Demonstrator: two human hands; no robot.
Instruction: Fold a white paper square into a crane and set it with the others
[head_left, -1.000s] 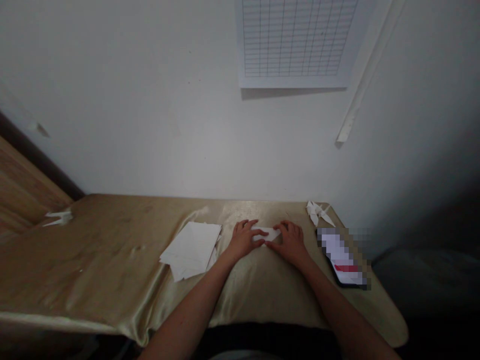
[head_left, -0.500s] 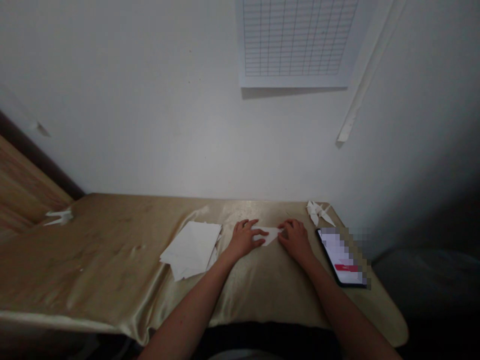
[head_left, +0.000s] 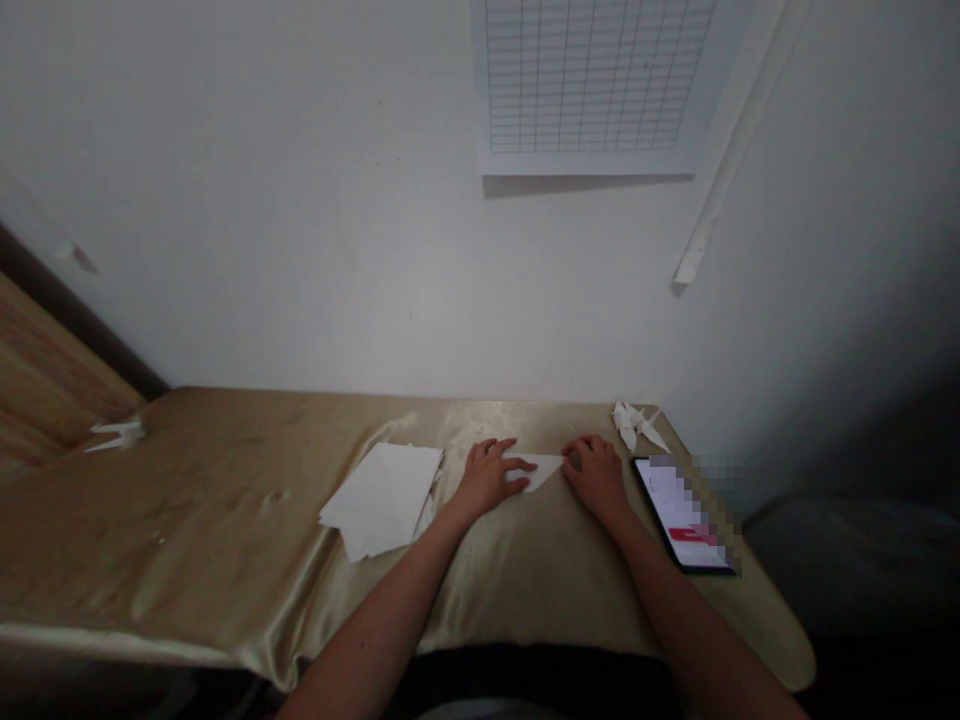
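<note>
A small folded piece of white paper (head_left: 541,468), pointed at its right end, lies on the gold cloth between my two hands. Its left part is hidden under my left hand (head_left: 493,474), whose fingers are spread and rest over the paper, pressing it down. My right hand (head_left: 596,475) is at the paper's right tip with its fingers curled together; the exact grip on the tip is hard to see. Just left of my left hand lies a loose stack of white paper sheets (head_left: 390,495).
A phone (head_left: 682,520) with a lit screen lies right of my right hand. Folded paper cranes (head_left: 637,425) stand at the table's back right corner. More folded white paper (head_left: 116,434) lies far left. The gold-covered table (head_left: 187,520) meets a wall (head_left: 300,250) bearing a gridded sheet (head_left: 589,90).
My right hand has slid slightly right, out along the folded paper, so more of its pointed end shows. My left hand has stayed in place.
</note>
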